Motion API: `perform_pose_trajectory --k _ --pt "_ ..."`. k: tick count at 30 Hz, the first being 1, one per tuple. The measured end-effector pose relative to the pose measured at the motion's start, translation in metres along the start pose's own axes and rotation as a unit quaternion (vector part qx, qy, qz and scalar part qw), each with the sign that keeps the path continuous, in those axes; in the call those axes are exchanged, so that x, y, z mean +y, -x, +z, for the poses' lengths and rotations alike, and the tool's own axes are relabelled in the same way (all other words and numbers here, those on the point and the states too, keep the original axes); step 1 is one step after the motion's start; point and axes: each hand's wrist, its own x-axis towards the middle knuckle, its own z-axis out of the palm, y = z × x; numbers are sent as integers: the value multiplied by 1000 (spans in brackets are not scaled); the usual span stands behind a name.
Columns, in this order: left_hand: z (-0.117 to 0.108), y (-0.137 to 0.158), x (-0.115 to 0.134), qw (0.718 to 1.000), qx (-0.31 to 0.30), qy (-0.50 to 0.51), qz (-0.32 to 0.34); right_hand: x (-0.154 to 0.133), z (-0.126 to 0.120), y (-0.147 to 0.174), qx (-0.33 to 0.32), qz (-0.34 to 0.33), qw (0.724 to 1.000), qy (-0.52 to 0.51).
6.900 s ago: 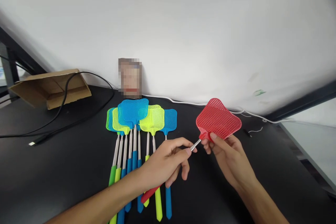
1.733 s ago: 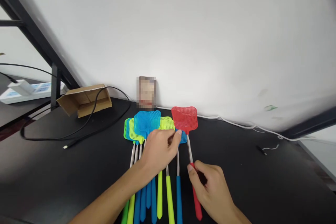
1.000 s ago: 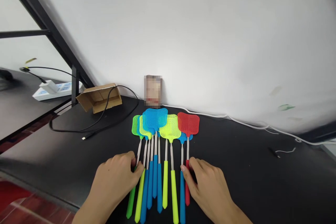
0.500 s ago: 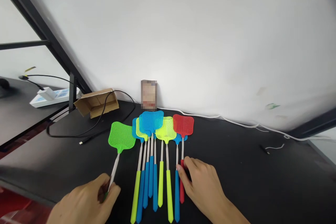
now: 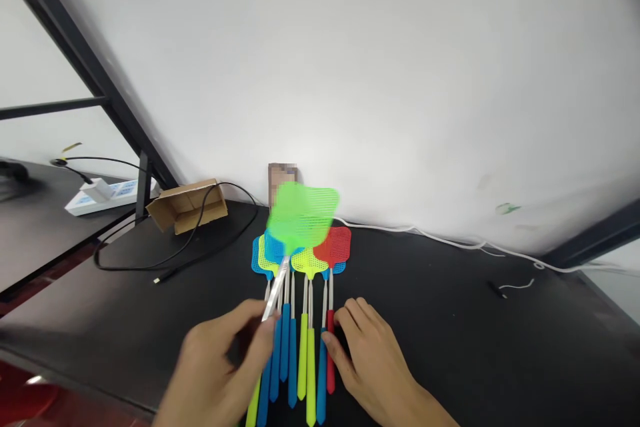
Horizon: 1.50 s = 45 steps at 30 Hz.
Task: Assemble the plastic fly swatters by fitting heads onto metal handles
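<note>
My left hand (image 5: 225, 353) is closed around the metal shaft of a green fly swatter (image 5: 305, 213), raised over the others and blurred by motion. Below it, several fly swatters lie side by side on the black table, heads away from me. They have blue handles (image 5: 293, 367) and yellow-green handles (image 5: 311, 373), partly covered by my left hand. At the right end of the row, my right hand (image 5: 370, 353) has its thumb on a blue handle (image 5: 322, 373) and its curled fingers against the red fly swatter (image 5: 331, 353).
An open cardboard box (image 5: 200, 207) and a black cable (image 5: 145, 267) lie at the left. A white power strip (image 5: 115, 197) sits further left, beyond a dark metal frame (image 5: 125, 120). A white cord (image 5: 440, 240) runs along the wall; a small black plug (image 5: 497, 289) lies at right.
My left hand has carried the green fly swatter up and right, over the row. My right hand has shifted left, and the red and blue swatters beside it sit closer to the rest.
</note>
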Motion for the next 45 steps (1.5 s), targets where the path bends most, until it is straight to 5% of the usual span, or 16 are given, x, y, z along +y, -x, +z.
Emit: perform_pose_trajectory --k 3,7,12,18,23,29,40,45 --pt "49 -34 19 990 -100 86 43 7 -10 -4 17 22 995 -94" --pt "106 -69 20 955 -160 250 18 23 -23 -10 74 122 957 -252" --pt "144 -79 14 929 -156 335 -10 26 -21 -13 40 166 902 -398" --pt "143 -73 2 906 -200 368 -62 17 -17 -14 -9 190 834 -518" --pt "137 -69 -6 866 -294 400 -66 18 -18 -12 -23 210 828 -519" --pt "130 -73 2 901 -205 382 -8 22 -18 -12 -52 177 832 -523" --pt "132 -74 -2 865 -166 472 -31 20 -14 -9 -52 240 774 -583" --pt "129 -77 -3 858 -133 494 -38 20 -19 -10 -92 218 807 -541"
